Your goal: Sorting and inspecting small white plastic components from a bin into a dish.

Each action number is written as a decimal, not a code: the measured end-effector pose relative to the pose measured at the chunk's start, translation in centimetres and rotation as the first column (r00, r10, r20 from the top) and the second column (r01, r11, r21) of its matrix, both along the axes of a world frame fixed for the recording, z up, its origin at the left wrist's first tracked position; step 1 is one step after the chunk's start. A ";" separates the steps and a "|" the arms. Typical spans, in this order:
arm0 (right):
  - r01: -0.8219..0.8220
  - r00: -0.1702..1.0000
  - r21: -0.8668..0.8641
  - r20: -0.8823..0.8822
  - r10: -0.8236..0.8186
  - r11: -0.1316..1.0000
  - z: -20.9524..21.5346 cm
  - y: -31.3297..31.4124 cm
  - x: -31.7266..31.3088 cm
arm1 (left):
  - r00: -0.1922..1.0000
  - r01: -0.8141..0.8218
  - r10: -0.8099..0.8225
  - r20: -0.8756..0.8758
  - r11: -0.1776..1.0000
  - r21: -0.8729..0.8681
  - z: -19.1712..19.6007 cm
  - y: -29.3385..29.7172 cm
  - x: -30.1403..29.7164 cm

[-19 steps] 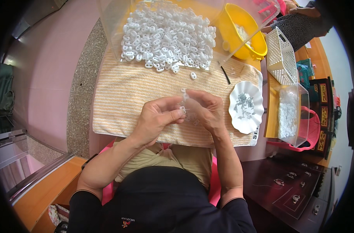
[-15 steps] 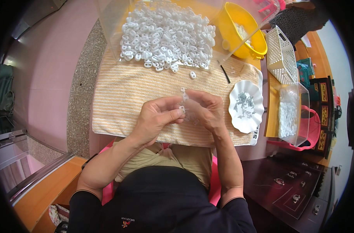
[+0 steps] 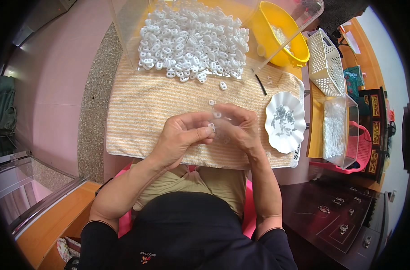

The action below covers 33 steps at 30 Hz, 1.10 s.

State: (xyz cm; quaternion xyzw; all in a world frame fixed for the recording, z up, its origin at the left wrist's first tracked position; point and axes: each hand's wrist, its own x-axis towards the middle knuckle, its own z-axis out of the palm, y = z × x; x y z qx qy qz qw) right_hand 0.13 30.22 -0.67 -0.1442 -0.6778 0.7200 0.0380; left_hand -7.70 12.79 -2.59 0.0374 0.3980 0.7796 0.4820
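Between its thumb and fingertips, my left hand [image 3: 180,137] pinches a small white two-holed plastic piece [image 3: 211,127]. My right hand [image 3: 242,130] is close beside it on the right, its fingertips blurred by motion. Something thin and pale shows near those fingertips, too smeared to name. Just beyond the hands, another white two-holed piece [image 3: 212,103] lies on the striped towel [image 3: 133,112]. A single white piece [image 3: 223,86] lies farther off, in front of a large heap of similar pieces [image 3: 191,42]. Faint pale pieces also show beneath my right hand.
Clear plastic walls [image 3: 124,36] flank the heap. A white scalloped dish [image 3: 281,145] with small grey bits stands at right, near a black stick [image 3: 261,85]. Beyond are a yellow basin [image 3: 263,27], a white perforated basket [image 3: 324,67] and a clear bin [image 3: 350,135] of white pieces.
My right hand's blurred fingers have shifted slightly beside the left, which keeps its pinch on the white piece. At the top right, the other person's arm has moved out of its former place.
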 end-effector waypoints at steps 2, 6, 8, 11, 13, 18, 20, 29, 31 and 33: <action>-0.014 1.000 0.037 -0.027 0.015 0.999 -0.2 0.2 0.0 | 1.000 0.009 -0.009 0.011 1.000 -0.003 0.0 0.0 0.1; 0.012 0.997 0.116 -0.082 -0.003 0.993 -1.0 0.4 0.1 | 1.000 0.009 -0.009 0.013 1.000 -0.005 0.0 0.1 0.1; 0.011 0.999 0.081 -0.037 -0.008 0.997 -0.5 0.1 0.0 | 1.000 0.006 -0.005 0.013 1.000 -0.007 -0.1 0.0 0.1; 0.026 1.000 0.039 0.016 -0.026 0.999 0.0 0.1 0.1 | 1.000 -0.001 0.001 -0.008 1.000 0.005 -0.2 0.0 0.1; 0.037 0.999 0.030 0.024 -0.037 0.999 0.0 0.1 0.2 | 1.000 -0.011 0.011 -0.024 1.000 -0.008 -0.1 0.1 0.1; 0.058 0.998 0.056 -0.033 -0.056 0.997 -0.5 0.1 0.2 | 0.999 -0.037 0.037 -0.020 0.999 -0.029 -0.3 0.0 -0.1; 0.049 0.999 0.082 -0.025 -0.047 0.995 -0.6 0.2 0.3 | 0.999 -0.049 0.049 -0.014 0.998 -0.042 -0.2 0.0 -0.1; 0.017 1.000 0.033 -0.003 -0.017 0.999 -0.6 -0.1 0.4 | 0.994 -0.110 0.107 -0.036 0.991 -0.081 -0.1 0.0 -0.2; 0.014 1.000 0.021 -0.002 -0.014 1.000 -0.7 -0.1 0.5 | 0.994 -0.106 0.103 -0.041 0.990 -0.095 -0.1 0.0 -0.2; 0.015 0.999 0.001 0.029 -0.015 1.000 -0.7 0.0 0.6 | 0.994 -0.107 0.104 -0.041 0.990 -0.090 -0.1 0.0 -0.2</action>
